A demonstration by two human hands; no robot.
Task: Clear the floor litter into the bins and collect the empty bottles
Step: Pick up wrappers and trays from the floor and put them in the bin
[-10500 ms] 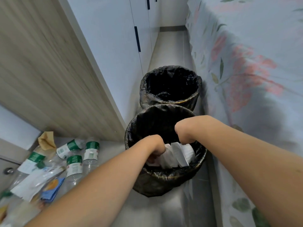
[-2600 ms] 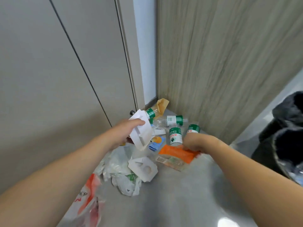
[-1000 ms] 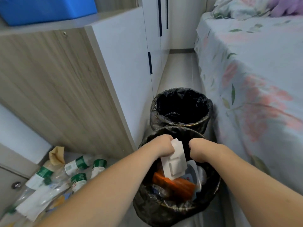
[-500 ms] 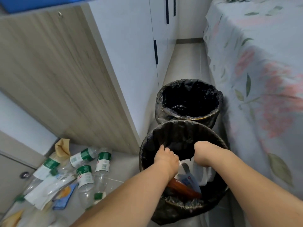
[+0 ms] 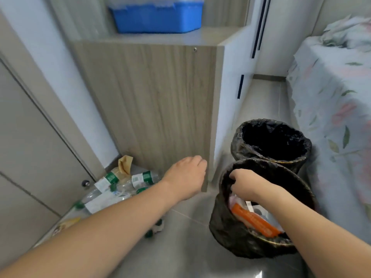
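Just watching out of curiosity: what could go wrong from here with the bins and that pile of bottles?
The right hand is over the rim of the near bin, which leans; a tug could tip it and spill the orange wrapper. The bottles lie loose, so the left hand might send them rolling.

One head-worn wide-angle camera, looking forward and down from above the floor, both forearms entering from the bottom edge, near bin [image 5: 222, 221] close below at right, wooden cabinet side [image 5: 156, 105] straight ahead, bed [image 5: 331, 93] at right edge.
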